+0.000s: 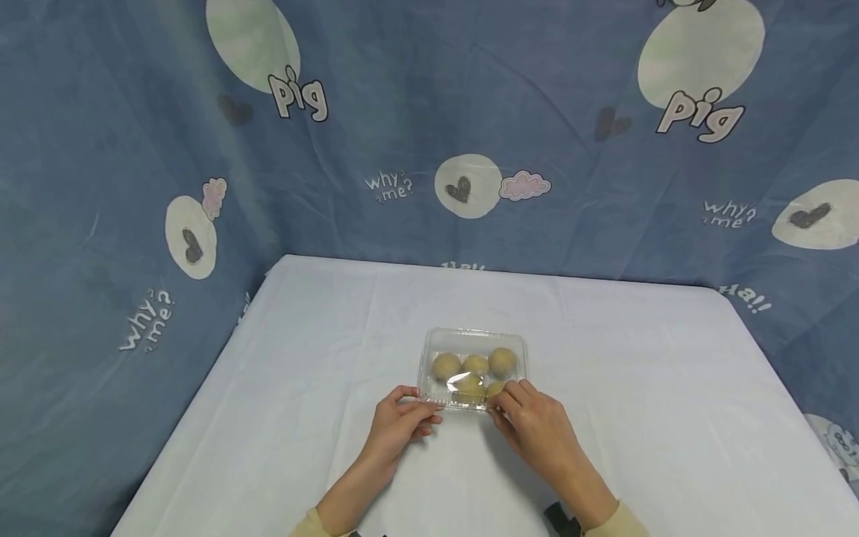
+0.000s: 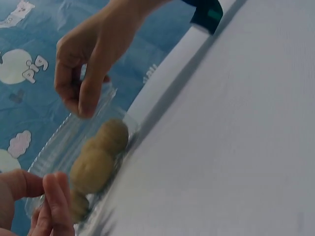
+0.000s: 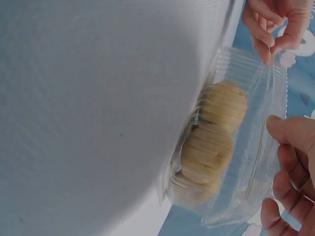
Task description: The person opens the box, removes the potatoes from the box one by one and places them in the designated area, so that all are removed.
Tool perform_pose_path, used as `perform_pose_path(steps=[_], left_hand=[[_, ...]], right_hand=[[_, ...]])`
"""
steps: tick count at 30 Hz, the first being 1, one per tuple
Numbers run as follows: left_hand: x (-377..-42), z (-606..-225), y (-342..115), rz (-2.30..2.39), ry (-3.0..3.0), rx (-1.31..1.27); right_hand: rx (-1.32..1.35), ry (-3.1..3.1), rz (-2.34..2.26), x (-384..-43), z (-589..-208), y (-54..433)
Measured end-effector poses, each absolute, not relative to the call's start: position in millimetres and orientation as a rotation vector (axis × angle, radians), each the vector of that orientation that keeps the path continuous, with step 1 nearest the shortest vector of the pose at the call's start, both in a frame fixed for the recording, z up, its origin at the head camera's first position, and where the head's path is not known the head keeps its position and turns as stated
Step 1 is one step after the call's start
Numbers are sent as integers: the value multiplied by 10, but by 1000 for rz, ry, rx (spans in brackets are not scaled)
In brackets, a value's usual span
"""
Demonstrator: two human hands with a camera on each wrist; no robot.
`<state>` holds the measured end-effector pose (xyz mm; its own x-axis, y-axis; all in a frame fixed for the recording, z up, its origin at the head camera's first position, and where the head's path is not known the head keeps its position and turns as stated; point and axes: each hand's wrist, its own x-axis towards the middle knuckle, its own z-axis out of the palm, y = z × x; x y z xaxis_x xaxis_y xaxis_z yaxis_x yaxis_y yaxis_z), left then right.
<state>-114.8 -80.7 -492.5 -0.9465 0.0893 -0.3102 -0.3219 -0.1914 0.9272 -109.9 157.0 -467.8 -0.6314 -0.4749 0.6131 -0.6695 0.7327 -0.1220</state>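
Note:
A clear plastic clamshell box (image 1: 475, 332) lies on the white table, holding several round tan potatoes (image 1: 502, 362). At its front left corner, my left hand (image 1: 397, 424) pinches the rim between thumb and fingers. My right hand (image 1: 535, 424) grips the front right corner from above and hides part of one potato. In the right wrist view, the box's lid (image 3: 261, 164) stands a little above the potatoes, with the right thumb (image 3: 283, 127) on its edge. The left wrist view shows the right hand (image 2: 93, 69) with thumb and fingertips together at the far corner.
A white cloth (image 1: 664, 388) covers the table. Behind and to the left hangs a blue printed curtain (image 1: 376, 112). A dark strap (image 1: 562, 518) sits at the right wrist.

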Motion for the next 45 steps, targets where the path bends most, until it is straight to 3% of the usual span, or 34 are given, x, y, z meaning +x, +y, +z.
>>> perform_pose_path(steps=[13,45], left_hand=[[-1102,-4888,-682,2113,2145,-367],[-1067,-4907,-621,2271,2102,-385]], right_hand=[[854,-2361,469,-1125,-4677,1558],[868,-2371,528,-1169,-4664,1605]])
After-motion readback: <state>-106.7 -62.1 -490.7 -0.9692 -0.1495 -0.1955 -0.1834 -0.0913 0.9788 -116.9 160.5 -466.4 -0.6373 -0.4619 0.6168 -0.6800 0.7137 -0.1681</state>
